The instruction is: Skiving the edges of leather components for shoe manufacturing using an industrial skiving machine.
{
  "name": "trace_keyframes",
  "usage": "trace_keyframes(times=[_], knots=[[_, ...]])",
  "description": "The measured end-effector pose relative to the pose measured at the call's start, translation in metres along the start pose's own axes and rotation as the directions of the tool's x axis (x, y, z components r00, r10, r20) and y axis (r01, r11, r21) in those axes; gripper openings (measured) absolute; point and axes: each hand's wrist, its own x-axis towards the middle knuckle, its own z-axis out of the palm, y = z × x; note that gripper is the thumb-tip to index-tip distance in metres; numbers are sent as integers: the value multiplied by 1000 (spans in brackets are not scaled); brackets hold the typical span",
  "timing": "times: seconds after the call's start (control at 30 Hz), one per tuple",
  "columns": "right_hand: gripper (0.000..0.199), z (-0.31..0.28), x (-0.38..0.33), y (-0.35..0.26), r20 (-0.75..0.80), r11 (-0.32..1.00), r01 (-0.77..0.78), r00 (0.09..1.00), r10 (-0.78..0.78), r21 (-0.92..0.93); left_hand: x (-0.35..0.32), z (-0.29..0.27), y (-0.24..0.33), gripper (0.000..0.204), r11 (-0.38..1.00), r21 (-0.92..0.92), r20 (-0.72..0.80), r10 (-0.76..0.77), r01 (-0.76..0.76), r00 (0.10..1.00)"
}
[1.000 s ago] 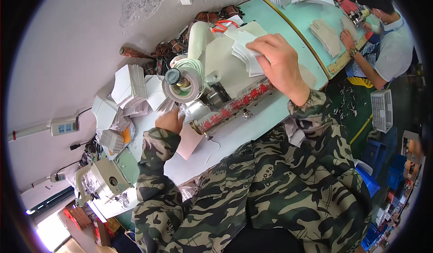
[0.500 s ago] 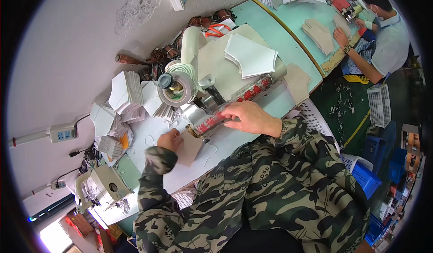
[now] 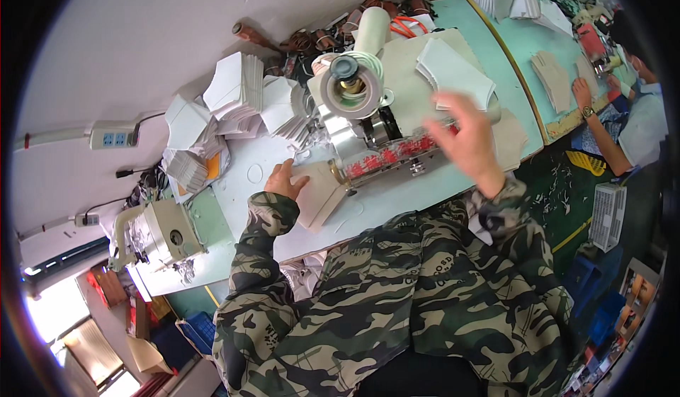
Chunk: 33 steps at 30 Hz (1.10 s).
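My left hand point(image 3: 285, 179), its fingers apart, rests at the upper left edge of a flat beige panel point(image 3: 320, 197). That panel lies on the white tabletop at the left end of a bench machine point(image 3: 354, 92), which has a round pale head and a red-marked front bar point(image 3: 400, 155). Blurred by motion, my right hand point(image 3: 467, 138) is raised over the bar's right end with fingers spread and nothing visible in them. Just beyond it lies a small stack of white shaped pieces point(image 3: 459, 71) on the machine's beige plate. Part of that stack is hidden by the hand.
Tall stacks of white pieces point(image 3: 237, 89) stand left of the machine. More beige panels point(image 3: 506, 138) lie at its right. Orange-handled scissors point(image 3: 407, 27) sit behind. A second machine point(image 3: 161, 234) stands at far left. A co-worker's hand point(image 3: 582, 94) is at the far right table.
The whole view has shifted. My right hand has left the red-marked bar and moved right toward the white stack. My left hand stays by the beige panel, more of which now shows.
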Motion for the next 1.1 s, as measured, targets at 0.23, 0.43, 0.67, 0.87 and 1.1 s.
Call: trace_keyframes(times=[0.23,0.43,0.67,0.87,1.1], knots=[[38,-8,22,23,-63,973,-61,997,48,-222,-16,-9,-1,42,915,367,-91,214,-167,973],[28,21,-4,-27,465,890,-327,872,154,318,-2,-114,94,26,711,-697,587,489,96,645],[25,32,-2,-17,479,914,-306,865,150,267,42,-71,115,28,836,-530,458,423,-142,782],[36,49,11,1,441,979,164,892,-94,-121,55,-78,171,26,855,-466,384,425,-225,820],[19,28,9,-7,586,852,-365,806,87,375,26,-99,164,30,882,-225,331,468,-413,819]])
